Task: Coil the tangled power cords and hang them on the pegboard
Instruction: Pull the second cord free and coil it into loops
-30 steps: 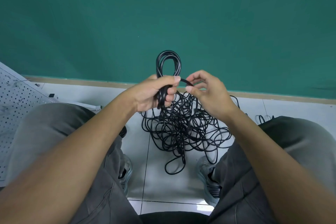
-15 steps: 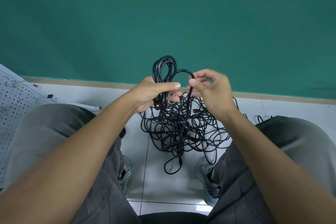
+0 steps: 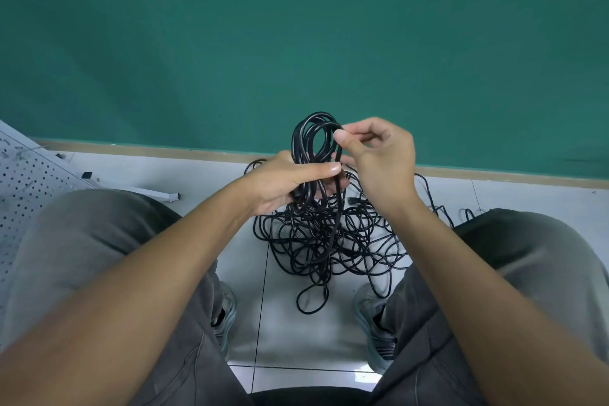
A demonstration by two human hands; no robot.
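Teal wall [image 3: 296,26] fills the far half of the view, meeting a pale tiled floor [image 3: 290,333] along a tan baseboard strip. On the floor between the person's shoes lies a tangled pile of black power cords [image 3: 326,241], spreading right toward the wall and trailing one loose loop toward the near side. The left hand [image 3: 283,181] grips a partly formed coil [image 3: 313,142] just above the pile: its fingers are curled round the gathered strands and the thumb lies straight across their front, so that the coil's loops stand up against the wall. The right hand [image 3: 379,158], just right of the coil, pinches one strand at the loop's top between thumb and forefinger; the other fingers are bent loosely behind. From that pinch the strand runs straight down into the pile. At the far left a white pegboard [image 3: 23,194] leans low near the floor, its metal foot [image 3: 155,193] reaching right. Grey trousers cover both knees on either side of the pile.
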